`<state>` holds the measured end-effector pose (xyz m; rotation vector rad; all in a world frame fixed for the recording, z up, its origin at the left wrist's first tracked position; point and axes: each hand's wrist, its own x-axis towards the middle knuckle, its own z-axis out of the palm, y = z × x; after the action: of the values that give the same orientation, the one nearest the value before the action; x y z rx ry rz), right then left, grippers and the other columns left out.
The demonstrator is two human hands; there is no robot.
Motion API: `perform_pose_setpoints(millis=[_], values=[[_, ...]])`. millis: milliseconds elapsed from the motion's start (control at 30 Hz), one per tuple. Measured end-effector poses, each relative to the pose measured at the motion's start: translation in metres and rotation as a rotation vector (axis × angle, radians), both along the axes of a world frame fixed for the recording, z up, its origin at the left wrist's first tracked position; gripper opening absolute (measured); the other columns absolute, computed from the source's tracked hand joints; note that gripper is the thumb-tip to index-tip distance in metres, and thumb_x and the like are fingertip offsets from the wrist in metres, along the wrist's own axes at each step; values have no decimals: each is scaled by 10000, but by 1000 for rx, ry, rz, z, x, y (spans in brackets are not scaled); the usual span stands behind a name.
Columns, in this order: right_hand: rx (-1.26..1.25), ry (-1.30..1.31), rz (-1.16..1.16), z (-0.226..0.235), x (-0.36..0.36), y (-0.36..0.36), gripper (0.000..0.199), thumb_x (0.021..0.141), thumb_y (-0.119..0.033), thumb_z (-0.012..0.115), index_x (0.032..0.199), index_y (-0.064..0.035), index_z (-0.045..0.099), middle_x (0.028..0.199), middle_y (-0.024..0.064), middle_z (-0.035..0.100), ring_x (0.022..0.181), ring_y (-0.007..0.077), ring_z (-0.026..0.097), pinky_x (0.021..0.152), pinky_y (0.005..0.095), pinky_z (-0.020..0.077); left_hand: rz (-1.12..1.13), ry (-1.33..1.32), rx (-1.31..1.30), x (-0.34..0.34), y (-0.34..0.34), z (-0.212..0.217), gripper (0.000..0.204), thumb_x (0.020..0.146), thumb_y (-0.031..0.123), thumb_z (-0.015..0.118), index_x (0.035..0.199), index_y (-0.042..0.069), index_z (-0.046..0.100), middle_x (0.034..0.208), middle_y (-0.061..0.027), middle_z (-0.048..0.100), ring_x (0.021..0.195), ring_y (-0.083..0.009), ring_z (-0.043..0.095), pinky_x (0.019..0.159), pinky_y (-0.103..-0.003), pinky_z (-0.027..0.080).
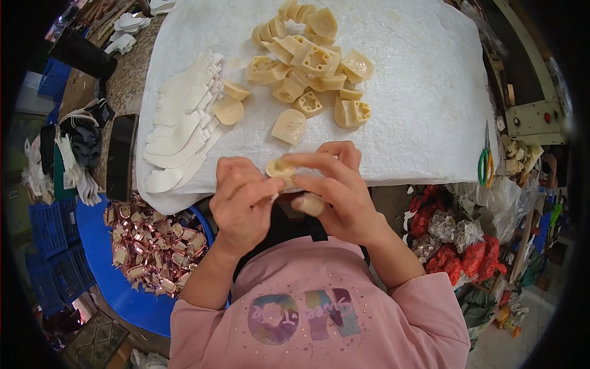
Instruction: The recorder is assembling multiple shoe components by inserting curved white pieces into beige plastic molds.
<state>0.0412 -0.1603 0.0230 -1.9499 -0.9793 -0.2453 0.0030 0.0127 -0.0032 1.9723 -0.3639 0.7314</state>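
Above the near edge of the white-covered table, a cream plastic shoe heel (279, 168) is held between my two hands. My left hand (238, 200) pinches its left side with curled fingers. From the right, the fingers of my right hand (337, 190) reach over the same heel and grip it, slightly blurred by motion. A pale rounded shape under the right fingers cannot be made out. Just beyond my hands lies a single loose heel (289, 126). Farther off is a pile of similar cream heels (316, 58), some showing hollowed undersides.
White curved strips (184, 123) lie overlapped at the table's left. A dark phone (121, 157) rests beside them. Scissors (486, 161) lie at the right edge. Below left, a blue tub (138, 307) holds many shiny pink pieces. Red and clear plastic bags (458, 246) sit below right.
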Motion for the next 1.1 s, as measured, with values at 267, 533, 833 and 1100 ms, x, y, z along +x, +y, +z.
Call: perform_pose_setpoints(millis=[267, 533, 833, 1100], values=[[655, 1054, -78, -34, -28, -3, 186, 932, -134, 550, 1059, -1, 526, 1019, 76, 592, 915, 107, 566, 810, 264, 485, -25, -65, -217, -8, -8, 7, 242, 677, -95, 689, 844, 59, 606, 835, -78, 523, 749, -241, 520, 682, -330, 451], [782, 1046, -39, -24, -35, -8, 218, 973, -157, 453, 1059, 26, 534, 1026, 103, 601, 948, 157, 598, 833, 317, 510, -154, -60, -31, -8, -14, 4, 193, 669, -83, 665, 823, -2, 581, 895, -146, 572, 777, -284, 606, 647, -348, 503], [349, 781, -121, -15, -29, -5, 218, 904, -83, 463, 1064, 19, 570, 851, 128, 660, 766, 169, 650, 692, 298, 511, -65, -99, 376, -4, -25, 14, 156, 649, -50, 632, 774, -23, 543, 815, -114, 520, 625, -230, 488, 524, -322, 389], [529, 1103, 105, -16, 5, -15, 250, 897, -148, 578, 1079, 24, 563, 989, 106, 639, 860, 161, 620, 771, 303, 524, -179, 139, -170, -7, -14, 3, 247, 636, -171, 618, 735, 6, 477, 899, -149, 592, 773, -260, 600, 612, -320, 482]])
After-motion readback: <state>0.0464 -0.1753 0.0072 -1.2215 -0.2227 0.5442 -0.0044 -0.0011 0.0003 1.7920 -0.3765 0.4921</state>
